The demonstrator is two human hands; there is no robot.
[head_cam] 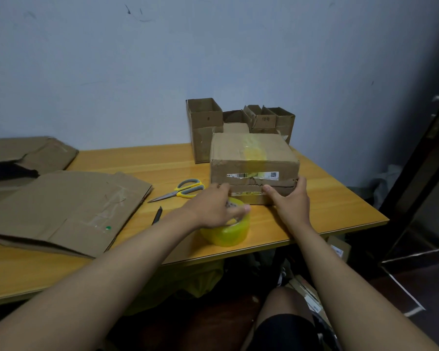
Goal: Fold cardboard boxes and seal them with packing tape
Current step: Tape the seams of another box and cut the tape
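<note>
**A:** The person's right hand (290, 198) is spread against the near face of the closed box (254, 158), thumb along the lower seam, fingers wrapped round the right corner, bracing it more than gripping it.

**B:** And the left hand (213, 206) is on the tape roll (226, 230), which stands on the table (340, 206) just in front of the box. Fingers curl over the top of the roll; it looks like a hold, though motion blur softens the fingertips.

**A:** The box sits mid-table, a yellowish strip already running over its top and down the front. The lower front edge looks torn and loose, so that's likely the seam being worked on.

**B:** To do it well, she or he should keep that right palm pressing the flap flat, draw the tape taut across the seam, then smooth it down from the middle outward to avoid wrinkles.

**A:** The scissors (183, 190) lie just left of the box, within reach for the cut. A dark pen-like tool (157, 215), flattened cardboard (61, 209) at left, and open boxes (205, 117) behind.

**B:** The risk is the box sliding back if the bracing hand eases.
</note>
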